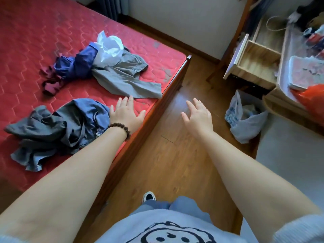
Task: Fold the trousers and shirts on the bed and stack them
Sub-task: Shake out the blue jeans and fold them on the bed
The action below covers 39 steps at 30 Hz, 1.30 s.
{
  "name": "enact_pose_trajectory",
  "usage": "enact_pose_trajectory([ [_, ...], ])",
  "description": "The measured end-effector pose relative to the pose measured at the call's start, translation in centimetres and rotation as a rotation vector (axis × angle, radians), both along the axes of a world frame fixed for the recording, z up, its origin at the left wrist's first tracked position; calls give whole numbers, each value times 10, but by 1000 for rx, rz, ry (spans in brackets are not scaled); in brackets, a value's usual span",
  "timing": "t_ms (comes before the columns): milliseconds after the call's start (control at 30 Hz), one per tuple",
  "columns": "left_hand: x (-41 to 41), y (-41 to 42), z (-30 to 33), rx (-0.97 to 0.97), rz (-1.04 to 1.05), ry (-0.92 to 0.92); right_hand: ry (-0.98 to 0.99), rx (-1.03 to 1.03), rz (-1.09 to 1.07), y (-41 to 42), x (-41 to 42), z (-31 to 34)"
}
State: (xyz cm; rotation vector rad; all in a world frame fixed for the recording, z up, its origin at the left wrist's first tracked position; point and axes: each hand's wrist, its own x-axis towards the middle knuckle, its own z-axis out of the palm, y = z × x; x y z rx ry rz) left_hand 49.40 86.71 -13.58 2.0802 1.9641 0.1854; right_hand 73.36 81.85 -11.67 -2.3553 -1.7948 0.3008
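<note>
Reaching forward with both arms, fingers spread and holding nothing. Left hand (126,112), beaded bracelet (121,130) on the wrist, is over the near edge of the red quilted mattress (35,32), just beside a crumpled dark grey and blue denim heap (59,127); contact with mattress can't be confirmed. Right hand (197,114) hangs wide over the wooden floor (166,163), off the bed, well apart from any cloth.

Clothes all unfolded. Past the left fingertips, a light grey garment (126,79) lies spread near the bed corner, tangled with a purple-blue garment (78,62), a white crumpled piece (109,47) on top, and a dark maroon strappy item (50,83) at the left end. Which are trousers and which shirts can't be told.

Step, as judged: very start, picking the first garment; no stack yet. Next move likely needs the left hand to grip the nearest heap or the grey piece, right hand coming over the bed edge, then pulling one item free and flattening it.

Right side: open wooden drawer (252,62), white plastic bag (245,120) on floor.
</note>
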Motion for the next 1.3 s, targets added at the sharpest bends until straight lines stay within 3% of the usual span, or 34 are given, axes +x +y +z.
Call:
enact_pose_trajectory([
  [400, -57, 116, -23, 20, 429, -29, 14, 5, 445, 226, -42, -20],
  [733, -50, 217, -16, -12, 780, 3, 14, -56, 827, 425, -80, -21],
  [967, -63, 247, -10, -22, 925, 9, 0, -89, 984, 478, -120, -21],
  [1300, -113, 233, -24, -82, 992, 26, -21, -116, 1092, 485, -188, -33],
])
